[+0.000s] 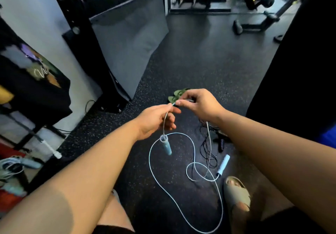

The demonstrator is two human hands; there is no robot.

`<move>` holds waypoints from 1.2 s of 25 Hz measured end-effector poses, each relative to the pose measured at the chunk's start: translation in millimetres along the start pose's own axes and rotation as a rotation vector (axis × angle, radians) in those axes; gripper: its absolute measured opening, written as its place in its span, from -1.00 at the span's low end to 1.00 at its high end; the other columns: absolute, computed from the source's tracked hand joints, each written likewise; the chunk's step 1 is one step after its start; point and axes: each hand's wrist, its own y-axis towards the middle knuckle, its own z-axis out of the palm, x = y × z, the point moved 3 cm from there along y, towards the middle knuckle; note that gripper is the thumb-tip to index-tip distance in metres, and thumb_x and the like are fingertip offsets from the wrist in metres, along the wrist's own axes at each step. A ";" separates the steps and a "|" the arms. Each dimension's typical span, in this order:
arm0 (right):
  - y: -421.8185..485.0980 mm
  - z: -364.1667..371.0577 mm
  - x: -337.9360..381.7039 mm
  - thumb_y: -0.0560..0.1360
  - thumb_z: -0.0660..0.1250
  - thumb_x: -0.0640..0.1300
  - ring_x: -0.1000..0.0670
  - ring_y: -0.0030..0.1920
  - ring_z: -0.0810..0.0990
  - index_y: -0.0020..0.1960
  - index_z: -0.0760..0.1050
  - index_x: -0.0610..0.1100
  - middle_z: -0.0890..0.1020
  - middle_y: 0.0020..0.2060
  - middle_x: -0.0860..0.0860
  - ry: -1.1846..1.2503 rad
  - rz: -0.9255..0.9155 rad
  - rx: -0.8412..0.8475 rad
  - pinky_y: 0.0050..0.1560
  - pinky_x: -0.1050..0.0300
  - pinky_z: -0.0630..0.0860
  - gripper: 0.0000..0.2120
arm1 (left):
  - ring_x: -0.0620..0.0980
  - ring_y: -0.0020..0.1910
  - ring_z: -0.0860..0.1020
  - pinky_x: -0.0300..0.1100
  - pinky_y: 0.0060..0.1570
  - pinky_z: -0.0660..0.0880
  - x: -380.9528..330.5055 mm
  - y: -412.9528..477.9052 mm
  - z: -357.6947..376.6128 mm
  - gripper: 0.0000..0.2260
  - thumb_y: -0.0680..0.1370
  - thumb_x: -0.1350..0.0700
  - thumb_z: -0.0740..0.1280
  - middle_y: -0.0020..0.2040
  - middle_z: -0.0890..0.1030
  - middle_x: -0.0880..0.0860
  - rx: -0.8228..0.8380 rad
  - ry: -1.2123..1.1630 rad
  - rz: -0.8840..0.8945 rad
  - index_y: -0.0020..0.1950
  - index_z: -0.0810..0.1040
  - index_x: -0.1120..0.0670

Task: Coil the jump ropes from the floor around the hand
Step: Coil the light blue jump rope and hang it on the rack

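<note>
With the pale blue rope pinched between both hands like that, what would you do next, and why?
Probably wrap the first loop around the left hand. The right hand pinches the light blue rope beside it, one handle hangs just below the left hand, and the rest, with the other handle, lies loose on the floor. No coil shows yet.

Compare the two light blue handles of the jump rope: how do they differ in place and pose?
The first handle hangs in the air on a short piece of cord below the left hand; the second handle lies on the floor near the sandalled foot. The first tilts with its cord end up; the second has its cord end toward the camera. Both are light blue and on the same pale cord.
</note>
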 end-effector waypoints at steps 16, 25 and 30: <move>6.8 11.7 -7.8 0.52 0.44 -0.15 0.09 -0.21 0.60 -0.08 0.67 -0.10 0.70 -0.24 -0.02 0.338 -0.051 0.111 -0.16 0.15 0.55 -0.96 | 0.09 -0.14 0.71 -0.06 -0.04 0.64 -8.2 -6.0 18.0 -0.70 0.66 0.07 0.12 -0.19 0.70 0.11 0.266 -0.303 -0.058 0.10 0.57 0.21; 12.9 64.1 -66.9 0.65 0.20 0.06 -0.08 -0.39 0.46 -0.12 0.56 -0.02 0.49 -0.41 -0.09 0.263 0.224 0.282 -0.30 -0.08 0.46 -0.72 | 0.14 0.18 0.66 0.01 0.27 0.54 -21.3 29.6 -21.1 -0.67 0.66 0.19 -0.01 0.13 0.70 0.17 0.059 -0.617 0.096 0.19 0.53 0.17; 4.3 79.8 -46.0 0.68 0.15 -0.05 0.18 -0.34 0.50 0.09 0.55 -0.07 0.54 -0.30 0.12 -0.116 0.100 0.533 -0.21 0.21 0.44 -0.79 | 0.12 0.34 0.56 0.01 0.38 0.42 -16.1 47.0 -46.6 -0.59 0.64 0.23 -0.05 0.31 0.62 0.19 -0.126 -0.543 0.158 0.42 0.40 0.24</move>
